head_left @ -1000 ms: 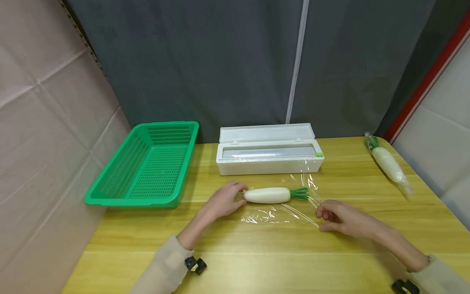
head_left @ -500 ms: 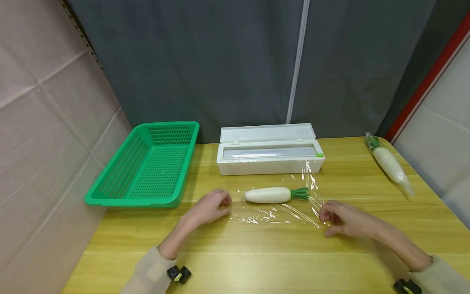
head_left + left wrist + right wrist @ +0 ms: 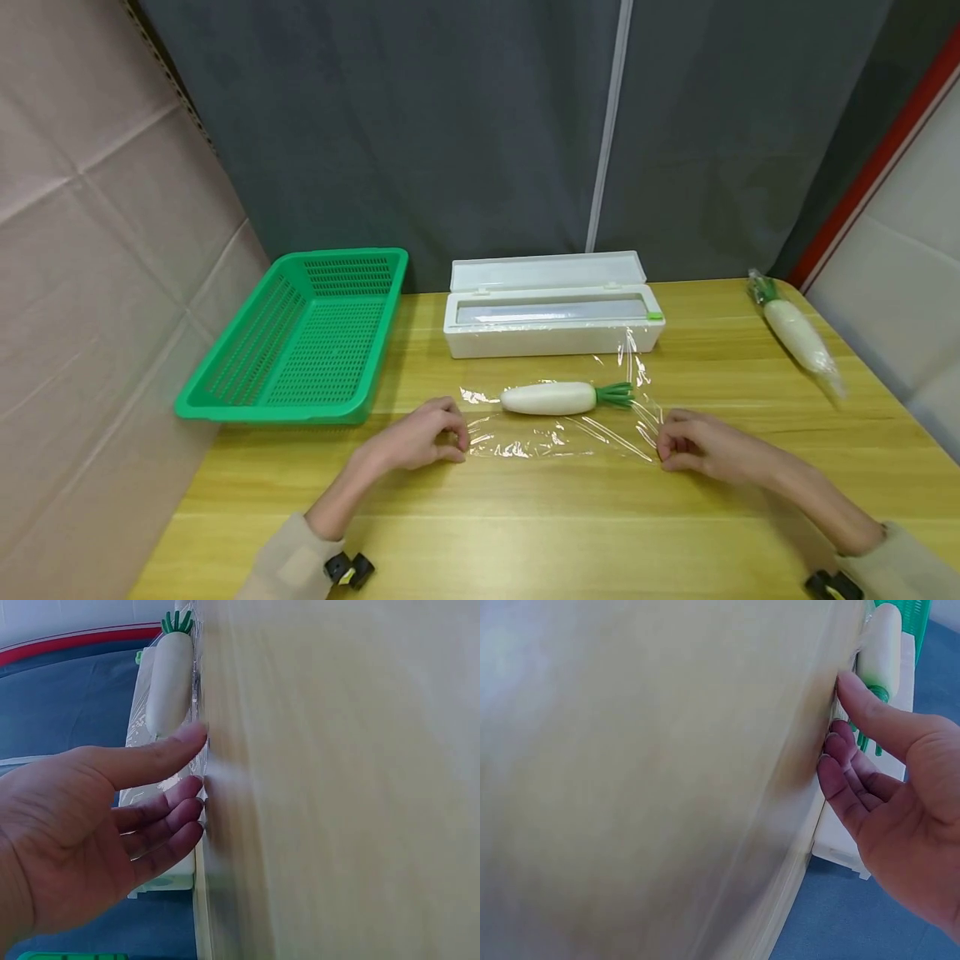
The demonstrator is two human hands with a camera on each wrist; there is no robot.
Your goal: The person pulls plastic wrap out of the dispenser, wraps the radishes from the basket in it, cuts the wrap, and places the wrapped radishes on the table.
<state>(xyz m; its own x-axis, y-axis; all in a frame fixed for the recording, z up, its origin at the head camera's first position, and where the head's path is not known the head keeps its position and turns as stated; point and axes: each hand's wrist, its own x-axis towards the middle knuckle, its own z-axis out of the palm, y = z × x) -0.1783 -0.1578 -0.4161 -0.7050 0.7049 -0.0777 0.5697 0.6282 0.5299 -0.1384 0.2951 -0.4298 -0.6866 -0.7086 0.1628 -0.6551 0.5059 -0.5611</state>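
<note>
A white radish (image 3: 547, 398) with cut green stems lies sideways on a sheet of clear cling film (image 3: 525, 446) on the wooden table. At the film's near left corner, my left hand (image 3: 423, 435) pinches the edge between thumb and fingers. My right hand (image 3: 697, 446) pinches the near right corner, past the stems. Both wrist views show the fingertips low at the tabletop: left hand (image 3: 97, 817), right hand (image 3: 900, 787). The film runs back to a white cling film dispenser (image 3: 555, 340), whose lid is raised and whose roll shows inside.
An open green plastic basket (image 3: 360, 408) stands at the back left, beside the pale wall covering. Another radish (image 3: 797, 335), wrapped in film, lies near the table's right edge. A dark grey curtain (image 3: 450, 150) hangs behind the table.
My left hand has left the radish's root tip, moving left and nearer to the film's corner, and now pinches it. My right hand has shifted slightly right and closed on its corner.
</note>
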